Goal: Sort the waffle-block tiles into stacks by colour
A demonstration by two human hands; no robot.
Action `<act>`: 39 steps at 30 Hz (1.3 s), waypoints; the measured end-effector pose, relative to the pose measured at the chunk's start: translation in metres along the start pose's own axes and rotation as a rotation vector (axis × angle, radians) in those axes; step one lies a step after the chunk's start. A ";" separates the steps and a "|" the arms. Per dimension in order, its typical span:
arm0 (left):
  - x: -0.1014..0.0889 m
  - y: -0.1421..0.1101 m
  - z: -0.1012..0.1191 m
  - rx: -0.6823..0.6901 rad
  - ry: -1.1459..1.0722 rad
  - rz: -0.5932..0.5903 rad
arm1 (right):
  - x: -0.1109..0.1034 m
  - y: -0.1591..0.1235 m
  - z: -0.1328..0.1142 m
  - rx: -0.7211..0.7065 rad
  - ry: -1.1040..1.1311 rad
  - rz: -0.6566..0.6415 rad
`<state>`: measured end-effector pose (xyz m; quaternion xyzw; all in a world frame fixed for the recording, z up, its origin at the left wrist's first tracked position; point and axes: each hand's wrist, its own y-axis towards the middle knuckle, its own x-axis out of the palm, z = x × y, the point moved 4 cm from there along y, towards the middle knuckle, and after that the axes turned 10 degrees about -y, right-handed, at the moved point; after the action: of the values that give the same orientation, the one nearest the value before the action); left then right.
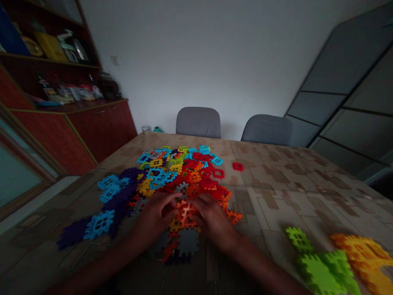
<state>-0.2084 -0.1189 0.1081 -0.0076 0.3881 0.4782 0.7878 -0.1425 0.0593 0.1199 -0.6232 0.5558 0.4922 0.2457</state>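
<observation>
A big heap of flat plastic waffle-block pieces (pixel 172 172) in blue, purple, red, orange, yellow and grey lies on the table (pixel 291 184). My left hand (pixel 153 217) and my right hand (pixel 211 219) rest at the heap's near edge. Both have their fingers curled around an orange waffle piece (pixel 184 211) held between them. Grey and orange pieces (pixel 186 241) lie just below my wrists. What the fingertips do under the piece is hidden.
A lone red piece (pixel 238 166) lies apart to the right of the heap. Green pieces (pixel 319 266) and yellow-orange pieces (pixel 365 258) sit at the near right. Two grey chairs (pixel 198 121) stand across the table. A wooden cabinet (pixel 76 123) with shelves stands at the left.
</observation>
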 end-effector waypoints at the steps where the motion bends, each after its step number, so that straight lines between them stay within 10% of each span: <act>1: -0.003 0.001 0.001 -0.018 -0.038 0.004 | 0.000 0.000 0.002 0.007 0.018 0.020; 8: -0.040 0.001 0.015 -0.139 -0.248 0.048 | -0.036 -0.023 0.008 -0.014 0.144 0.039; 13: -0.006 -0.040 0.041 -0.180 -0.419 -0.156 | -0.039 -0.070 0.006 0.024 0.022 -0.257; 17: 0.027 -0.067 0.063 0.129 -0.175 -0.281 | -0.037 -0.094 0.010 0.125 -0.085 -0.336; 25: 0.018 -0.073 0.075 0.566 0.151 -0.319 | -0.049 -0.104 -0.002 0.163 -0.143 -0.475; 39: 0.040 -0.081 0.067 0.561 0.262 -0.159 | -0.047 -0.101 -0.002 0.169 -0.123 -0.412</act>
<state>-0.0963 -0.1073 0.1010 0.1183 0.6010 0.2845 0.7374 -0.0426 0.1052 0.1375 -0.6696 0.4401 0.4204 0.4258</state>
